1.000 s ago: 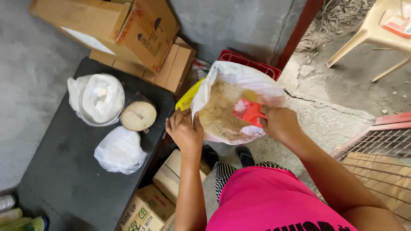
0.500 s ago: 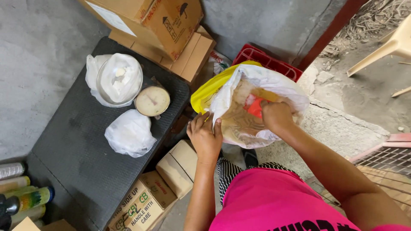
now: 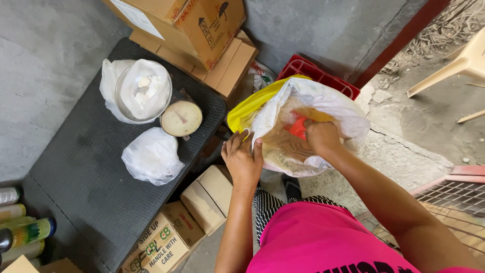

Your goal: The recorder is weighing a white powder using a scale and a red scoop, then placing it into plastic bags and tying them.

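A large white plastic bag (image 3: 338, 108) with a yellow bag (image 3: 242, 114) around it stands open in front of me, holding a tan grainy powder. My left hand (image 3: 243, 159) grips the near rim of the white bag. My right hand (image 3: 321, 136) is inside the bag, closed on a red scoop (image 3: 298, 126) that is partly hidden by the fingers.
A black table (image 3: 86, 177) at the left carries a dial scale (image 3: 181, 119) with a bag-lined pan (image 3: 139, 91) and a tied white bag (image 3: 151, 156). Cardboard boxes (image 3: 202, 30) stand behind, more boxes (image 3: 172, 232) below, a red crate (image 3: 316, 73) beyond, bottles (image 3: 25, 230) at the far left.
My view has shifted so the table sits more to the left. My right hand has gone deeper into the bag with the scoop; my left hand stays on the rim.
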